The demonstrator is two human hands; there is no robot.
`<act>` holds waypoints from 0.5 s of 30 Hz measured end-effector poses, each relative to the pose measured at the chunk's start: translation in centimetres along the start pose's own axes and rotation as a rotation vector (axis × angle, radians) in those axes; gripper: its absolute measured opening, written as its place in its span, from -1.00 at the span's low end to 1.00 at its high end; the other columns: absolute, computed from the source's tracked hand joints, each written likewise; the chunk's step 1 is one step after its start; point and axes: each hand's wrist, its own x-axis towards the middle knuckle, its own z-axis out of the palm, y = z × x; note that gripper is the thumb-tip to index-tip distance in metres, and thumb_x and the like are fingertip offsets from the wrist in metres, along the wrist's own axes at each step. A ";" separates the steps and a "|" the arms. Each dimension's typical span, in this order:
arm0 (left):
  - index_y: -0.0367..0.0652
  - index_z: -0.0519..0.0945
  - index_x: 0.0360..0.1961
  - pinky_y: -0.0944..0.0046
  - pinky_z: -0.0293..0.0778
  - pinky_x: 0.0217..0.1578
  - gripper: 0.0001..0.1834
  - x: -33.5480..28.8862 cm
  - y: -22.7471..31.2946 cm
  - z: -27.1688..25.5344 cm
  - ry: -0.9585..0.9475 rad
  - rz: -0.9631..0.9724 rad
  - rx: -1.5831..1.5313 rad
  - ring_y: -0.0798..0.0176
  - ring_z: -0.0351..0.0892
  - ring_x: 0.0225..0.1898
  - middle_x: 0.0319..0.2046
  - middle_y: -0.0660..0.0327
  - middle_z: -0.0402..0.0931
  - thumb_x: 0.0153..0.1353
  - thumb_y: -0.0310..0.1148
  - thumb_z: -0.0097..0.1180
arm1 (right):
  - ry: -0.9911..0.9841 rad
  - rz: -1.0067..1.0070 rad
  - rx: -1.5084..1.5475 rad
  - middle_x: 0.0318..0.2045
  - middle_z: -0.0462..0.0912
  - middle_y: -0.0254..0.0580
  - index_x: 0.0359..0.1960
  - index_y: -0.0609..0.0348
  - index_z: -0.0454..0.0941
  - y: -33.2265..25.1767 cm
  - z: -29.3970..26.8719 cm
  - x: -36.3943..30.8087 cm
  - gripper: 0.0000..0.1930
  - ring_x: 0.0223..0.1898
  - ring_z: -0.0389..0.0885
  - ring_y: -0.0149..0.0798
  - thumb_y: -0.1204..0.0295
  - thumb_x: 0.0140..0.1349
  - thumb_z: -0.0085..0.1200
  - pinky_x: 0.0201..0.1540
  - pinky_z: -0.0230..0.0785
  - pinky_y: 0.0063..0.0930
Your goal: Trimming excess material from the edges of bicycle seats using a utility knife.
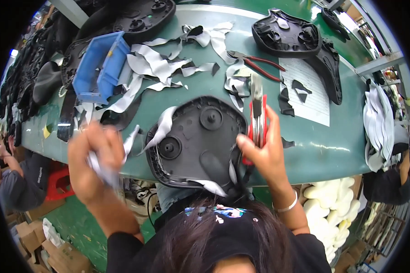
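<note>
In front of me on the green table lies a dark plastic seat shell [196,141], hollow side up, with two round knobs inside. White-and-black material strips [161,127] hang over its rim at the left and at the near edge [209,186]. My right hand [271,152] is closed around a red-handled metal tool [258,116], its narrow end pointing away from me; the thumb is by the shell's right rim. My left hand [95,159], smeared by motion, is raised left of the shell. Its fingers are curled around a whitish scrap strip [102,172].
Beyond the shell lie many loose scrap strips [152,63] and a blue bin [98,68]. Red-handled pliers [259,66] rest beside a paper sheet [312,98]. Another dark shell [287,34] stands at the far right. White foam pieces [330,204] are below the table's right edge.
</note>
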 end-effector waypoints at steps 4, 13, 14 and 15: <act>-0.15 0.51 -0.29 0.30 0.32 -0.39 -0.69 -2.8 2.4 -1.1 -0.804 -0.284 0.836 0.18 0.46 -0.41 -0.45 0.18 0.43 -0.06 -0.32 0.30 | 0.013 -0.017 0.213 -0.33 0.42 -0.32 0.20 0.23 0.12 0.6 0.9 5.5 -0.32 -0.45 0.43 -0.52 0.42 0.08 0.24 -0.49 0.40 -0.61; -0.11 0.58 -0.24 0.18 0.31 -0.19 -0.70 4.8 -3.7 7.5 -0.799 0.137 1.008 0.15 0.41 -0.17 -0.31 0.24 0.43 -0.06 -0.31 0.26 | -0.026 -0.001 0.171 -0.52 0.49 -0.33 0.25 0.14 0.17 0.1 -1.6 1.8 -0.55 -0.53 0.52 -0.51 0.34 0.36 -0.11 -0.54 0.35 -0.63; -0.12 0.60 -0.31 0.20 0.34 -0.25 -0.76 5.9 -4.7 7.5 -0.843 -0.021 0.821 0.17 0.44 -0.25 -0.38 0.24 0.43 -0.07 -0.35 0.25 | -0.008 -0.042 0.061 -0.55 0.48 -0.32 0.23 0.13 0.23 0.3 -2.9 0.9 -0.56 -0.56 0.51 -0.50 0.35 0.34 -0.07 -0.55 0.35 -0.64; -0.14 0.62 -0.39 0.21 0.36 -0.31 -0.82 6.8 -5.5 7.4 -0.882 -0.177 0.629 0.20 0.47 -0.32 -0.45 0.25 0.44 -0.08 -0.39 0.25 | 0.011 -0.079 -0.047 -0.57 0.48 -0.31 0.21 0.12 0.28 0.7 -3.9 0.1 -0.57 -0.59 0.49 -0.48 0.36 0.32 -0.03 -0.55 0.34 -0.64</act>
